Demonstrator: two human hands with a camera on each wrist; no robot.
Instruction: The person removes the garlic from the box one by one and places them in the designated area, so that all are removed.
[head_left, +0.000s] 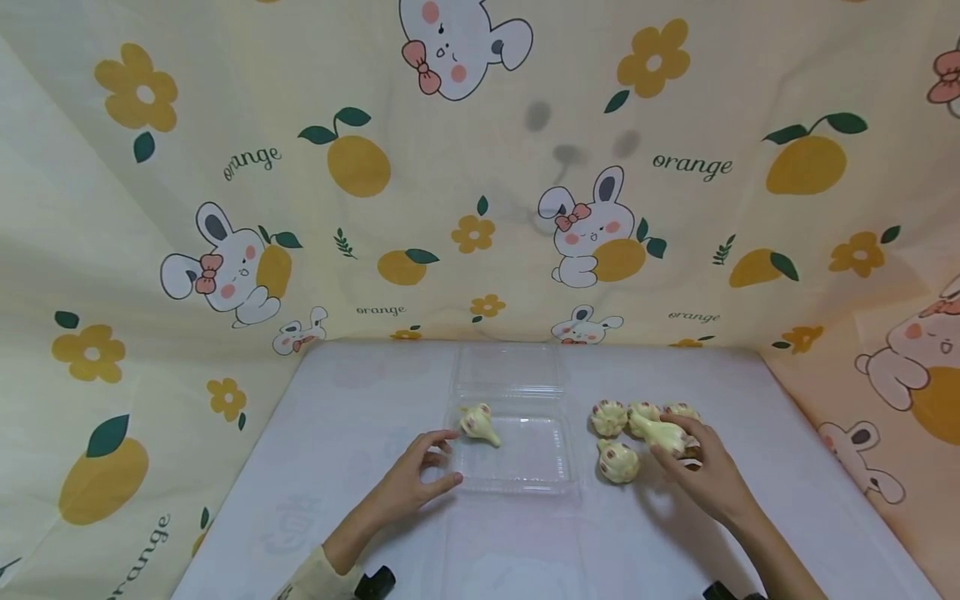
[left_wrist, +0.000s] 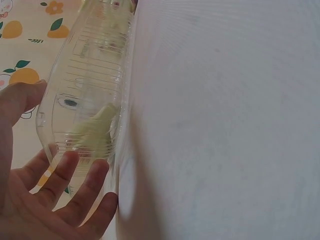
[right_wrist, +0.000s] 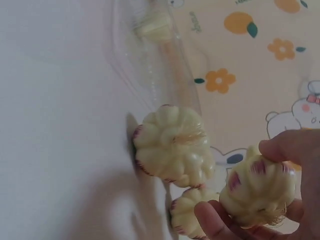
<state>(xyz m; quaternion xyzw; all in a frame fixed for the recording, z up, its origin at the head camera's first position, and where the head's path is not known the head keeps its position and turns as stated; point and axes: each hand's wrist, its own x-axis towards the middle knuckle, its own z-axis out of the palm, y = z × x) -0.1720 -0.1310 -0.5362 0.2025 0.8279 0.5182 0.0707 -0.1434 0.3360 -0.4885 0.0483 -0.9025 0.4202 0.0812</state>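
A clear plastic box [head_left: 513, 485] with its lid folded back lies on the table, one garlic bulb [head_left: 476, 422] inside its left part. Beside the box's left wall is my left hand [head_left: 408, 479], fingers spread; in the left wrist view its fingertips [left_wrist: 67, 162] rest at the clear side. My right hand [head_left: 712, 475] grips a garlic bulb [right_wrist: 257, 190] between thumb and fingers, purple streaks and root hairs showing. That bulb is over the group to the right of the box. Around it sit several more bulbs, including a garlic bulb [head_left: 618, 462] nearest the front.
The white table [head_left: 352, 400] carries the box in its middle and the garlic group on the right. A patterned cloth [head_left: 420, 208] with rabbits and oranges rises behind and along the sides. The box's lid [head_left: 510, 367] lies toward the back.
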